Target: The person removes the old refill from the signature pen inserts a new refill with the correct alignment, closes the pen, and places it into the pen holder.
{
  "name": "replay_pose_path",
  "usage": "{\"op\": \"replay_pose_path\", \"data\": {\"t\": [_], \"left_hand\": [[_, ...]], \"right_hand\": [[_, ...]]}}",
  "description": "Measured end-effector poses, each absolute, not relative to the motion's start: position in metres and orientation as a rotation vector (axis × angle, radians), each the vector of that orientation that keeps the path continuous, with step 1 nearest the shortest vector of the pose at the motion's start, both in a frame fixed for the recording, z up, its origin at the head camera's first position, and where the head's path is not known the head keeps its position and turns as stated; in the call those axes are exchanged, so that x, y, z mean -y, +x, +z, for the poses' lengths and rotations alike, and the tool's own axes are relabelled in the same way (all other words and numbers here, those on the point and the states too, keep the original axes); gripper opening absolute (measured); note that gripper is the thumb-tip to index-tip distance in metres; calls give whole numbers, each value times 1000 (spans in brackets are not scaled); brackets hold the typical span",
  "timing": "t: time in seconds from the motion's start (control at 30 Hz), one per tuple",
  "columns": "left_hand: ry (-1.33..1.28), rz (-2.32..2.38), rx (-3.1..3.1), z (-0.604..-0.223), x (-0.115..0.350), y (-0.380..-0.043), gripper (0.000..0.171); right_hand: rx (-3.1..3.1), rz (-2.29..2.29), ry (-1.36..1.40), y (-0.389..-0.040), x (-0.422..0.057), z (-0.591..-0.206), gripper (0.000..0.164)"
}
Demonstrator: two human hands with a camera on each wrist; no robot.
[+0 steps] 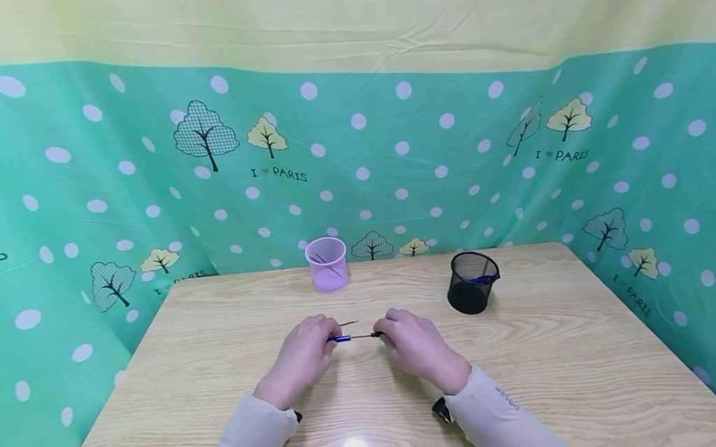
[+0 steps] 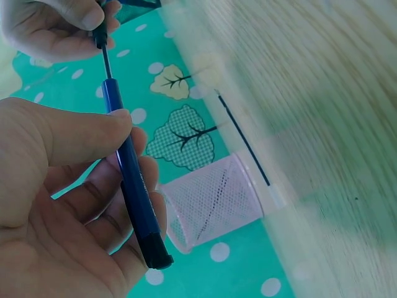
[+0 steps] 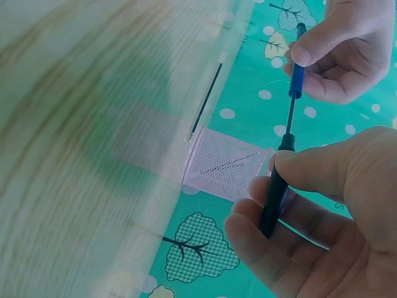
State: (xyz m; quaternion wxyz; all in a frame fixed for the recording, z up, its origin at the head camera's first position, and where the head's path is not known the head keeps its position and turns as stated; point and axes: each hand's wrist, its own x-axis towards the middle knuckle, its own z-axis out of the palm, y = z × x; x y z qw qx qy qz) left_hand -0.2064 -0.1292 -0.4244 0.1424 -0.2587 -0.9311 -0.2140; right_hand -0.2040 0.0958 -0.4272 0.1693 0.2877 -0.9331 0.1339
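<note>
My left hand (image 1: pixel 305 349) holds the blue barrel (image 2: pixel 129 158) of a pen between thumb and fingers, above the table. Opposite it, my right hand (image 1: pixel 414 344) pinches the pen's black front section (image 3: pixel 276 194). A thin refill (image 1: pixel 360 336) spans the gap between the two parts, in line with both. Its ends are hidden inside them. Just beyond the hands a loose dark refill (image 2: pixel 245 139) lies on the table, partly covered by my left hand in the head view.
A lilac mesh pen cup (image 1: pixel 329 275) with thin dark sticks inside stands at the back of the wooden table (image 1: pixel 563 347). Further right is a black mesh pen cup (image 1: pixel 468 297) holding a blue pen (image 1: pixel 484 279). A green dotted curtain (image 1: pixel 392 172) hangs behind.
</note>
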Motion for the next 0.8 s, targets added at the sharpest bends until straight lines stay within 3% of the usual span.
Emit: {"op": "replay_pose_path", "data": {"t": [0.8], "left_hand": [[-793,-593,2667,-424,119,-205,18]], "right_hand": [[2619,371,846,-204,-95,-430,12]]}}
